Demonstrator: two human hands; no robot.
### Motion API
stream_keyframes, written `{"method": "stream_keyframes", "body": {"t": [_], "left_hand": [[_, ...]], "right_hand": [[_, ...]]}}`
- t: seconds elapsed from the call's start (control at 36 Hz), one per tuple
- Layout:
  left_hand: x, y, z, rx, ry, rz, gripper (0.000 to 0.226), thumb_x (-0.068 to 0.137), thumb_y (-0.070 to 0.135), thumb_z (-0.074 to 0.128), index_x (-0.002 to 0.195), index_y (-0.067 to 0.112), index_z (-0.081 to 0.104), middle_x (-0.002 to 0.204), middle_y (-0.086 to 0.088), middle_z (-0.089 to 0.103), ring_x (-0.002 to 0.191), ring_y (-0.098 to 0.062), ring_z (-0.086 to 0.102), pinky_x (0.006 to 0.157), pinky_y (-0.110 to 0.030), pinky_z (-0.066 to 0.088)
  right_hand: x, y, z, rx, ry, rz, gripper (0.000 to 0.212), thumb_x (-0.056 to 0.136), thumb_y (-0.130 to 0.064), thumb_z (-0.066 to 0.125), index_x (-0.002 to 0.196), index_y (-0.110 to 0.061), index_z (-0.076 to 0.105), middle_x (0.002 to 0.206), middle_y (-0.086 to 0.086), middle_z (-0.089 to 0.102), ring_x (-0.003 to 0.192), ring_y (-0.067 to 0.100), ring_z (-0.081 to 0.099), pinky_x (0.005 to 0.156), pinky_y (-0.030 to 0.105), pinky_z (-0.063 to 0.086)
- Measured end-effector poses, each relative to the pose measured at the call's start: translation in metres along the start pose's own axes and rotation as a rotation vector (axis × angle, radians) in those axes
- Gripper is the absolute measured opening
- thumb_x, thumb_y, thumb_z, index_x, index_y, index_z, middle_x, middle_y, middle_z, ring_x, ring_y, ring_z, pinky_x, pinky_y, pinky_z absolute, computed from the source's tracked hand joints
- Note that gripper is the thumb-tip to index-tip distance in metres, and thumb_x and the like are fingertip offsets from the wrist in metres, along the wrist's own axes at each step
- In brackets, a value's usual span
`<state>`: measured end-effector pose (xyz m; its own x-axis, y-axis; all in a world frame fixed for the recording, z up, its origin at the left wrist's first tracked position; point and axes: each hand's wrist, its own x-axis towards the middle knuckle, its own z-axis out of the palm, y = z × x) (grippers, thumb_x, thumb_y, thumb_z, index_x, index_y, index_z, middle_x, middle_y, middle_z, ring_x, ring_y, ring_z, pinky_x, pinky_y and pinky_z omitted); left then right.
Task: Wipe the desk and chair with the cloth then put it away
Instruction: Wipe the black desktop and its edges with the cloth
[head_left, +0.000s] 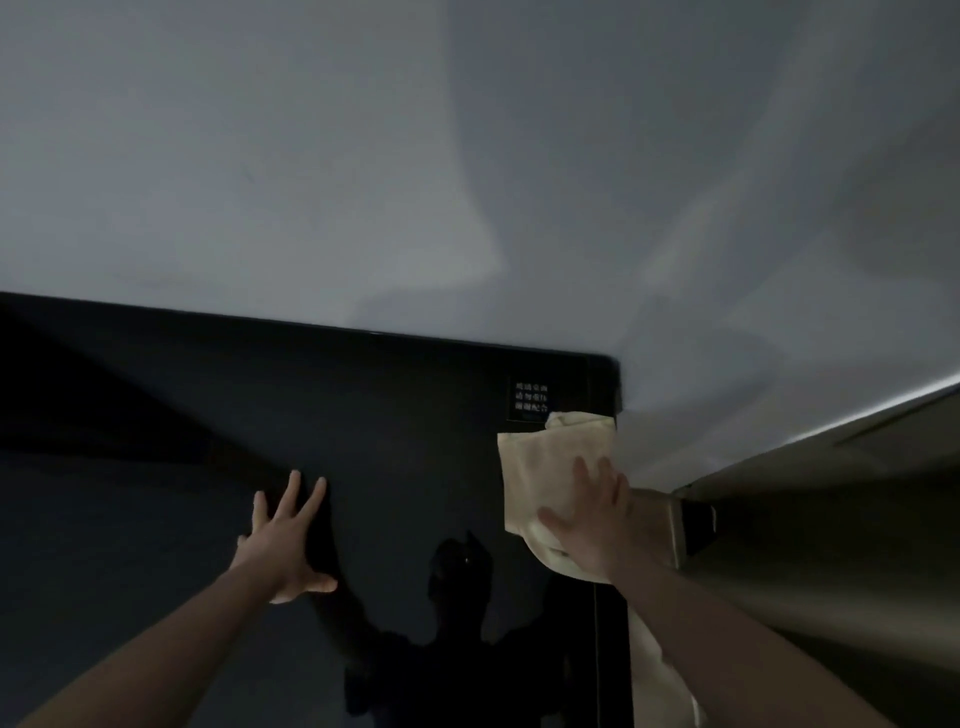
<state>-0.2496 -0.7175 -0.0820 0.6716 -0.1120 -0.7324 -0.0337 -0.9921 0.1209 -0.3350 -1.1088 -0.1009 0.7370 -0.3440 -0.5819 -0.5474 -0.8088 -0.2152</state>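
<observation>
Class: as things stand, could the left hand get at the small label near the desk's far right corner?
Probably yes: the left hand lies flat on the desk, and bare dark surface runs from it to the label.

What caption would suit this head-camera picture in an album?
Right hand presses a pale cloth on the dark desk's corner; left hand rests flat beside it.

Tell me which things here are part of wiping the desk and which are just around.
In the job:
cream cloth, pressed flat by the right hand
black glossy desk
left hand, flat on the desk

Just around:
small label with white text near the desk's far right corner
grey wall
</observation>
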Motion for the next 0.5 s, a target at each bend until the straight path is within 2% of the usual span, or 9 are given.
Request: {"method": "stream_keyframes", "body": {"t": [0.08, 0.22, 0.28, 0.33, 0.36, 0.42, 0.44, 0.5], "left_hand": [[0.001, 0.001, 0.000, -0.015, -0.010, -0.006, 0.145, 0.068, 0.050, 0.090, 0.152, 0.043, -0.027, 0.159, 0.011, -0.040, 0.151, -0.041, -0.024, 0.114, -0.070, 0.027], [0.004, 0.000, -0.002, -0.007, -0.016, -0.001, 0.145, 0.068, 0.048, 0.090, 0.151, 0.043, -0.028, 0.157, 0.011, -0.042, 0.150, -0.043, -0.024, 0.113, -0.071, 0.028], [0.005, 0.000, -0.003, 0.000, -0.018, 0.004, 0.146, 0.067, 0.048, 0.091, 0.151, 0.044, -0.029, 0.157, 0.010, -0.043, 0.150, -0.045, -0.024, 0.113, -0.071, 0.028], [0.005, 0.000, -0.004, 0.003, -0.019, 0.003, 0.147, 0.066, 0.047, 0.091, 0.151, 0.045, -0.028, 0.157, 0.010, -0.044, 0.149, -0.045, -0.024, 0.113, -0.071, 0.028], [0.006, 0.000, -0.004, 0.003, -0.018, 0.004, 0.147, 0.066, 0.046, 0.092, 0.151, 0.046, -0.028, 0.156, 0.010, -0.044, 0.149, -0.046, -0.024, 0.113, -0.072, 0.028], [0.007, 0.001, -0.005, 0.014, -0.023, 0.003, 0.148, 0.066, 0.047, 0.092, 0.151, 0.046, -0.028, 0.156, 0.010, -0.046, 0.149, -0.047, -0.024, 0.112, -0.072, 0.028], [0.007, 0.001, -0.006, 0.023, -0.028, 0.001, 0.148, 0.066, 0.048, 0.092, 0.151, 0.045, -0.029, 0.156, 0.009, -0.046, 0.149, -0.048, -0.024, 0.112, -0.071, 0.028], [0.008, 0.000, -0.007, 0.036, -0.033, 0.005, 0.149, 0.065, 0.050, 0.092, 0.152, 0.045, -0.029, 0.157, 0.008, -0.046, 0.149, -0.049, -0.023, 0.112, -0.071, 0.029]], "right_hand": [[0.009, 0.000, 0.002, -0.012, 0.009, 0.010, 0.106, 0.090, -0.080, 0.041, 0.159, -0.028, -0.020, 0.168, 0.009, -0.023, 0.154, 0.040, -0.017, 0.122, 0.058, 0.011], [0.028, -0.011, -0.008, -0.031, 0.079, 0.067, 0.100, 0.094, -0.073, 0.043, 0.162, -0.022, -0.011, 0.169, 0.016, -0.012, 0.155, 0.041, -0.005, 0.122, 0.056, 0.015], [0.037, -0.020, -0.009, -0.047, 0.127, 0.110, 0.094, 0.095, -0.070, 0.043, 0.164, -0.018, 0.005, 0.167, 0.024, 0.006, 0.151, 0.048, 0.013, 0.118, 0.060, 0.025], [0.046, -0.028, -0.006, 0.017, 0.126, 0.152, 0.089, 0.092, -0.068, 0.045, 0.158, -0.011, 0.031, 0.155, 0.035, 0.031, 0.136, 0.059, 0.037, 0.104, 0.069, 0.039], [0.047, -0.031, -0.004, 0.010, 0.165, 0.158, 0.087, 0.093, -0.067, 0.045, 0.158, -0.012, 0.032, 0.155, 0.036, 0.031, 0.135, 0.060, 0.038, 0.104, 0.069, 0.038], [0.041, -0.033, 0.000, -0.011, 0.158, 0.177, 0.086, 0.099, -0.064, 0.043, 0.164, -0.019, 0.008, 0.166, 0.026, 0.008, 0.150, 0.051, 0.015, 0.118, 0.061, 0.023], [0.036, -0.033, -0.001, 0.000, 0.145, 0.167, 0.087, 0.100, -0.063, 0.043, 0.164, -0.023, 0.001, 0.168, 0.020, -0.001, 0.153, 0.045, 0.007, 0.121, 0.059, 0.017], [0.030, -0.030, 0.001, 0.033, 0.164, 0.169, 0.086, 0.100, -0.062, 0.046, 0.164, -0.027, 0.001, 0.169, 0.015, -0.004, 0.154, 0.041, 0.003, 0.122, 0.059, 0.014]]}}
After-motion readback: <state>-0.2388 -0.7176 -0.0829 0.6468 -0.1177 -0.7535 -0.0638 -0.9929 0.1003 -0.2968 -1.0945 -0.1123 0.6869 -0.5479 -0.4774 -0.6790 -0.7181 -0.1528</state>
